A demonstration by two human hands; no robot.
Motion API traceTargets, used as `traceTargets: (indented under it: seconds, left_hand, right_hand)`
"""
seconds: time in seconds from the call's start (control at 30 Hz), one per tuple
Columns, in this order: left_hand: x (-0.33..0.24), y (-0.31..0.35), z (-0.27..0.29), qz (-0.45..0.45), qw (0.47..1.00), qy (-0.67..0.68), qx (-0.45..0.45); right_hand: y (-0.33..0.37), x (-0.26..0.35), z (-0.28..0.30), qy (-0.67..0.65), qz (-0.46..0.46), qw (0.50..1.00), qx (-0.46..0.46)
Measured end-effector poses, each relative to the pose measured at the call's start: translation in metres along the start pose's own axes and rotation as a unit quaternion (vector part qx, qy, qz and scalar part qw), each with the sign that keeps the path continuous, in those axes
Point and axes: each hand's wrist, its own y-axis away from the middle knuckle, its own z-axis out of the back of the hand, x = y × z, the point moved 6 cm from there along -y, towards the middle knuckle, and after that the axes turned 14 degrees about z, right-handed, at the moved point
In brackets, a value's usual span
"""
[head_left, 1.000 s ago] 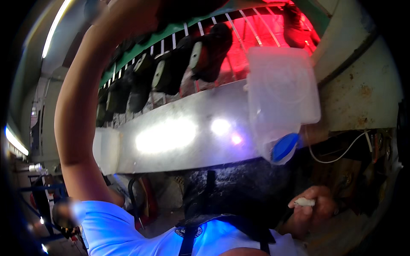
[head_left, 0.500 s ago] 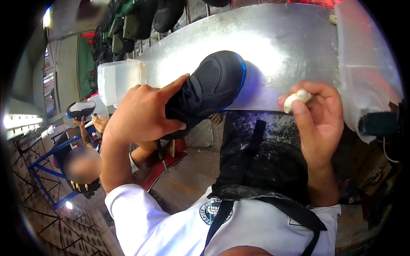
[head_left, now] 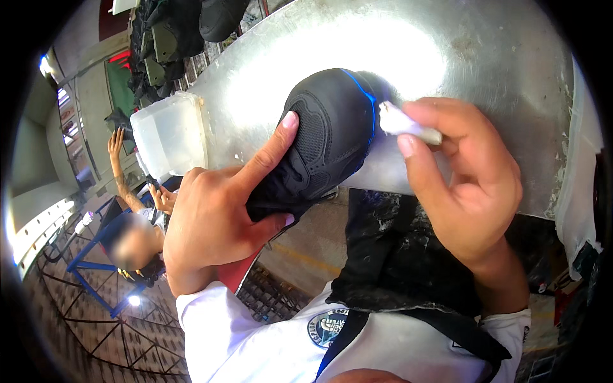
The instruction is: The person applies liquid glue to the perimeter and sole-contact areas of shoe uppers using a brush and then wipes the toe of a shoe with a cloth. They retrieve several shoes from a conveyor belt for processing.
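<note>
A black shoe (head_left: 313,121) with a mesh toe panel points away from me over the metal table, a glowing blue line running along its toe edge. My left hand (head_left: 217,204) grips it around the opening and laces, index finger stretched along the upper. Between the thumb and fingers of my right hand (head_left: 472,172) is a small off-white lump (head_left: 408,124), soft-looking, perhaps a wad or a piece of crepe rubber. Its tip is close beside the blue edge at the toe; whether they touch I cannot tell.
The shiny metal table (head_left: 498,70) lies under the shoe. A translucent plastic container (head_left: 167,134) stands at its left end. Several black shoes (head_left: 185,32) hang or sit on a rack at the far left. A co-worker (head_left: 137,239) is at the left. Clear plastic sheeting (head_left: 578,166) hangs at the right.
My right hand has moved left with the off-white lump, up to the shoe's toe edge. The shoe has turned slightly in my left hand. The co-worker's raised hand has shifted.
</note>
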Motion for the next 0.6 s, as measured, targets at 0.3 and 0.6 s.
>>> traceTargets:
  seconds: [0.3, 0.6]
  left_hand:
    - [0.001, 0.001, 0.002, -0.001, 1.000, -0.026, 0.005]
    - [0.004, 0.000, -0.001, -0.012, 1.000, -0.008, -0.006]
  right_hand:
    - [-0.011, 0.012, -0.006, 0.075, 0.064, 0.994, 0.042]
    - [-0.006, 0.010, -0.009, 0.076, 0.121, 0.989, 0.038]
